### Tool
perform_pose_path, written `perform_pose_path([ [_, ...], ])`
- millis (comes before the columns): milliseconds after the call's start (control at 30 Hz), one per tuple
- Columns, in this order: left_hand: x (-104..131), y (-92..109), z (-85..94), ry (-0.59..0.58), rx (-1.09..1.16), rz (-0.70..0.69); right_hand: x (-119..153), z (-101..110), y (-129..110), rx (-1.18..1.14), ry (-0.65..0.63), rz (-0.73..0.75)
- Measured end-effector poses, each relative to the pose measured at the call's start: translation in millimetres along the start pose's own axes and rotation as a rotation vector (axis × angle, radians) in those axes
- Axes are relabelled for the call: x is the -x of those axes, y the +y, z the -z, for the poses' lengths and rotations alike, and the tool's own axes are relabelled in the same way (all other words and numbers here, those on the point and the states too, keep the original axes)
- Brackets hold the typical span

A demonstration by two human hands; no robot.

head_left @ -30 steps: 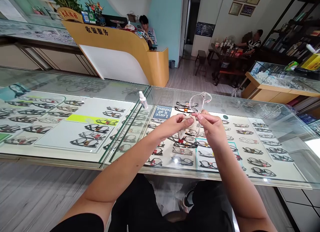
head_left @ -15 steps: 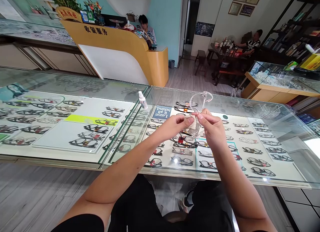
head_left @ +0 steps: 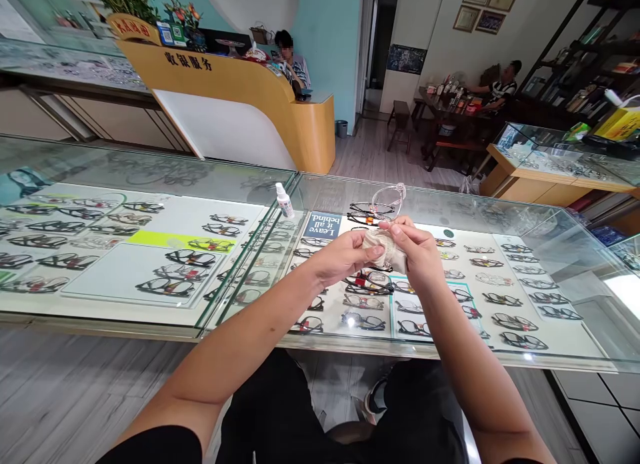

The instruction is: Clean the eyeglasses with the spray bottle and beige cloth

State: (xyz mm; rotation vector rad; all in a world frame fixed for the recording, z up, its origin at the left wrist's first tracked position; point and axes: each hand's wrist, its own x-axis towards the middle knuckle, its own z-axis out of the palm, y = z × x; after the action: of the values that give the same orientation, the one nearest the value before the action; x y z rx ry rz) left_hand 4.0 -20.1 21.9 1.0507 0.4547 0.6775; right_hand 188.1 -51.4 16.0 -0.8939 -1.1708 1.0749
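Note:
Both hands meet above the glass display case, around a pair of clear pinkish eyeglasses. One round rim and a temple stick up beyond my fingers; the other lens is covered by a crumpled beige cloth. My left hand is closed on the cloth from the left, thumb on top. My right hand is closed from the right, its thumb and fingers pinching the cloth and the frame near the bridge. A small white spray bottle stands upright on the glass to the left of my hands.
Under the glass top lie rows of eyeglasses, with a blue printed card among them. A wooden counter with a seated person is across the aisle. Another person sits at a dark table at the back right.
The cloth now wraps over the lower lens and shows more fully between my hands. The eyeglasses have tilted and shifted slightly left and down. The bottle has stayed in place.

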Motion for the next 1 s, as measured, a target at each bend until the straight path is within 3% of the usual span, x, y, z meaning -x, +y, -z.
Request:
perform_pose_path([
  [333, -6, -14, -7.1, 0.127, 0.054, -0.090, -3, -3, 3, -0.129, -0.039, -0.110],
  [600, -9, -19, -7.1, 0.205, -0.010, -0.126, -6, 0, 4, -0.009, -0.088, 0.012],
  [767, -10, -15, -6.9, 0.200, -0.014, -0.138, -6, 0, 10, 0.028, -0.056, 0.076],
  [1000, -8, -14, 2.1, 0.158, 0.080, -0.074, -8, 3, 13, -0.052, 0.028, 0.008],
])
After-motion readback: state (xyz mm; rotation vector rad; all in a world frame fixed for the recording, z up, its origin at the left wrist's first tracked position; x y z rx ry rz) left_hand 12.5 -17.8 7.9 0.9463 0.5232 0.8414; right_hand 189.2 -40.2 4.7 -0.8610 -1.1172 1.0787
